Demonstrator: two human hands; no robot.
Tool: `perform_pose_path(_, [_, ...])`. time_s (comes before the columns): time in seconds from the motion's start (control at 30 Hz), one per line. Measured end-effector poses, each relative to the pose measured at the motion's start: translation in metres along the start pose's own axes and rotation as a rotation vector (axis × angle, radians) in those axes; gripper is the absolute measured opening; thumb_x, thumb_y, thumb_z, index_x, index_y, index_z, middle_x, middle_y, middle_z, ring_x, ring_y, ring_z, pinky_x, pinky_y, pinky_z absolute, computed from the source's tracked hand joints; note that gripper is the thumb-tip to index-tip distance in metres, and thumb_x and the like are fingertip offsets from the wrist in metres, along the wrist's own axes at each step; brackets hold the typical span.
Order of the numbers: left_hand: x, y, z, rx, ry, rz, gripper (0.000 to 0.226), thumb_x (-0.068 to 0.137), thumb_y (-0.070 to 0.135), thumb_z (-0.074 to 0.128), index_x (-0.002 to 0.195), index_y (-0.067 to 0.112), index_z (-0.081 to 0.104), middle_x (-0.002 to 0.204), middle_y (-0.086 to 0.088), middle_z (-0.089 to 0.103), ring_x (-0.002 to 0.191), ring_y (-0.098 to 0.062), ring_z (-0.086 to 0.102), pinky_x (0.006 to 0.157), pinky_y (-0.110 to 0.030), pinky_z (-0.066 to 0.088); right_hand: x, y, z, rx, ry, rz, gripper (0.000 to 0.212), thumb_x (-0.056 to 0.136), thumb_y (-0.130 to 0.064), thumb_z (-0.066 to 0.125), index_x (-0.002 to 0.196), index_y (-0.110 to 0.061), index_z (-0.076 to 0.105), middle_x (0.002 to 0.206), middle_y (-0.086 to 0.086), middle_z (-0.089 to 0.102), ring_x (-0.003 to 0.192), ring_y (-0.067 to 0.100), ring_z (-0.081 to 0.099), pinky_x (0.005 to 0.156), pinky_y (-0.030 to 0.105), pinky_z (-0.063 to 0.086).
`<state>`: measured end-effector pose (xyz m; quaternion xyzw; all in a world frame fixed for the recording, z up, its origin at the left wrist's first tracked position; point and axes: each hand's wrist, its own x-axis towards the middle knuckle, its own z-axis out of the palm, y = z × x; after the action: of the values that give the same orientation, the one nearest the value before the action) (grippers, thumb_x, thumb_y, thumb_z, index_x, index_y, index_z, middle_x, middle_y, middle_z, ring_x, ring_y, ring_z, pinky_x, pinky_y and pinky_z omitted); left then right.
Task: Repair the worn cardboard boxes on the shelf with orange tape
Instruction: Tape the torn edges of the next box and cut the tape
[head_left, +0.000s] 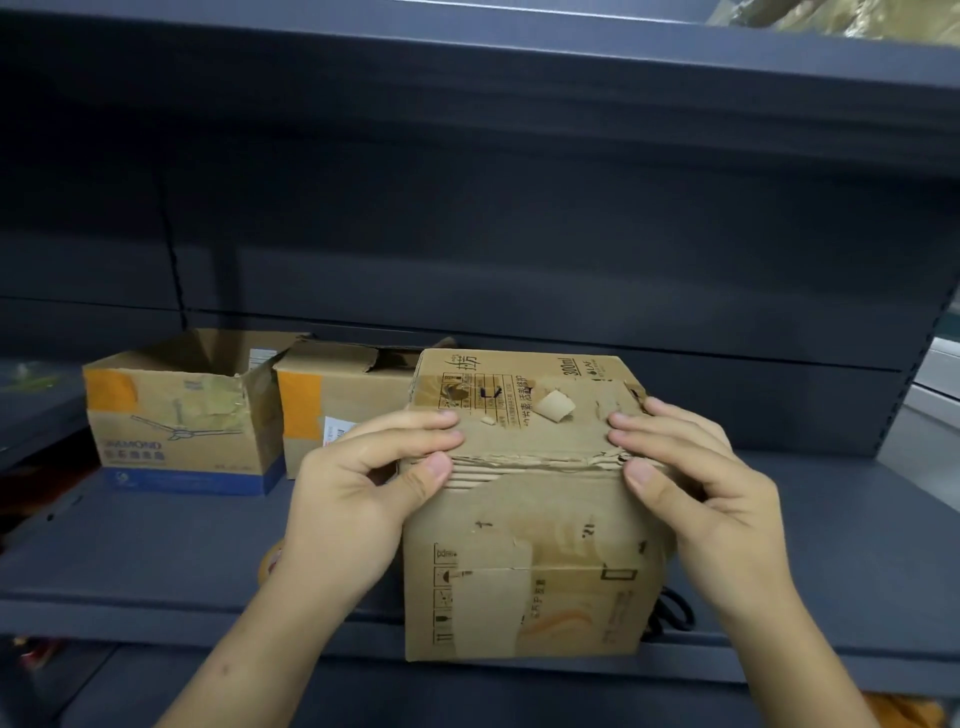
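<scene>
Box in hand: worn cardboard box (524, 519) sat at the shelf (156, 561) front edge, top front edge frayed.
Left hand (363, 493): fingers on top, thumb under the torn edge, pinching it.
Right hand (701, 483): same pinch at the other end.
Risk: squeezing too hard could have ripped the soft corrugation further; overhang might have tipped it.
Writing: "300ml" on top; "DIAMOND" on the far-left box (182, 421), already orange-taped.

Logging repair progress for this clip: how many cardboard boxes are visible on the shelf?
3. The worn box is at the front, gripped by the left hand and right hand. Two orange-taped boxes stand behind at left and centre. More could be hidden.
</scene>
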<state>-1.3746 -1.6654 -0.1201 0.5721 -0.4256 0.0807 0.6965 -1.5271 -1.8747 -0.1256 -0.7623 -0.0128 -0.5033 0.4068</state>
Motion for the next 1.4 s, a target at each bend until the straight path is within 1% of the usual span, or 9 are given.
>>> perform_pose_path(0.27, [-0.006, 0.007, -0.002, 0.006, 0.028, -0.001, 0.018, 0.073, 0.013, 0.072, 0.087, 0.020, 0.079, 0.105, 0.010, 0.077, 0.108, -0.008, 0.068, 0.098, -0.040, 0.053, -0.006, -0.010, 0.000, -0.068, 0.041, -0.037, 0.020, 0.081, -0.015, 0.072, 0.098, -0.024, 0.077, 0.109, -0.012, 0.076, 0.128, 0.017, 0.055, 0.108, 0.031, 0.043])
perform_pose_path(0.33, [-0.007, 0.006, -0.001, 0.047, 0.047, 0.023, 0.023, 0.075, 0.001, 0.076, 0.085, 0.021, 0.079, 0.102, 0.010, 0.077, 0.106, -0.009, 0.068, 0.098, -0.038, 0.053, -0.006, -0.014, 0.003, -0.173, 0.063, -0.097, 0.015, 0.086, -0.014, 0.076, 0.098, -0.023, 0.077, 0.106, -0.012, 0.076, 0.122, 0.016, 0.058, 0.108, 0.037, 0.044])
perform_pose_path(0.43, [-0.005, 0.008, 0.000, 0.119, 0.039, 0.066, 0.030, 0.078, -0.007, 0.076, 0.087, 0.022, 0.080, 0.099, 0.011, 0.077, 0.104, -0.005, 0.069, 0.097, -0.030, 0.052, 0.000, -0.021, 0.008, -0.422, 0.027, -0.213, 0.020, 0.089, -0.019, 0.065, 0.104, -0.023, 0.078, 0.107, -0.019, 0.071, 0.111, 0.009, 0.061, 0.118, 0.047, 0.031])
perform_pose_path(0.63, [0.008, 0.008, 0.003, 0.094, 0.007, 0.039, 0.032, 0.081, -0.006, 0.073, 0.089, 0.025, 0.078, 0.101, 0.013, 0.076, 0.104, -0.002, 0.068, 0.097, -0.024, 0.052, 0.013, -0.020, 0.003, -0.413, -0.096, -0.190, 0.020, 0.090, -0.023, 0.068, 0.106, -0.029, 0.077, 0.113, -0.023, 0.071, 0.114, 0.010, 0.062, 0.103, 0.032, 0.045])
perform_pose_path(0.87, [0.011, 0.000, 0.001, 0.055, -0.028, 0.037, 0.030, 0.083, -0.004, 0.073, 0.095, 0.023, 0.078, 0.106, 0.011, 0.076, 0.107, -0.006, 0.068, 0.099, -0.027, 0.052, 0.014, -0.018, 0.010, -0.351, -0.035, -0.131, 0.020, 0.082, -0.031, 0.072, 0.102, -0.028, 0.077, 0.104, -0.021, 0.072, 0.112, 0.014, 0.064, 0.101, 0.007, 0.034])
perform_pose_path(1.07, [0.019, -0.003, -0.016, 0.017, -0.204, -0.025, 0.029, 0.090, -0.003, 0.066, 0.105, 0.020, 0.075, 0.115, 0.009, 0.072, 0.117, -0.007, 0.064, 0.104, -0.028, 0.049, 0.013, -0.020, 0.015, -0.368, -0.017, -0.132, 0.019, 0.083, -0.033, 0.069, 0.101, -0.029, 0.074, 0.101, -0.025, 0.068, 0.107, 0.006, 0.064, 0.109, 0.022, 0.035])
perform_pose_path(1.2, [0.022, -0.005, -0.025, 0.053, -0.262, -0.031, 0.026, 0.093, 0.004, 0.065, 0.113, 0.019, 0.073, 0.120, 0.010, 0.071, 0.121, -0.006, 0.062, 0.103, -0.027, 0.050, 0.015, -0.022, 0.014, -0.395, -0.022, -0.103, 0.018, 0.084, -0.023, 0.075, 0.102, -0.027, 0.074, 0.100, -0.024, 0.067, 0.105, 0.005, 0.064, 0.108, 0.020, 0.034])
perform_pose_path(1.33, [0.033, -0.026, -0.043, -0.069, -0.077, -0.223, 0.024, 0.102, 0.018, 0.053, 0.118, 0.017, 0.071, 0.119, 0.000, 0.073, 0.097, -0.022, 0.074, 0.082, -0.032, 0.060, 0.018, -0.023, 0.012, -0.370, -0.043, -0.065, 0.020, 0.084, -0.021, 0.078, 0.098, -0.035, 0.074, 0.098, -0.028, 0.067, 0.105, -0.011, 0.059, 0.107, 0.018, 0.033])
perform_pose_path(1.4, [0.040, -0.048, -0.055, 0.150, 0.023, -0.406, 0.019, 0.100, 0.015, 0.057, 0.111, 0.018, 0.072, 0.117, -0.003, 0.073, 0.094, -0.025, 0.073, 0.081, -0.034, 0.059, 0.018, -0.023, 0.012, -0.369, -0.038, -0.064, 0.019, 0.084, -0.020, 0.078, 0.097, -0.034, 0.074, 0.098, -0.028, 0.067, 0.106, -0.007, 0.061, 0.109, 0.022, 0.034])
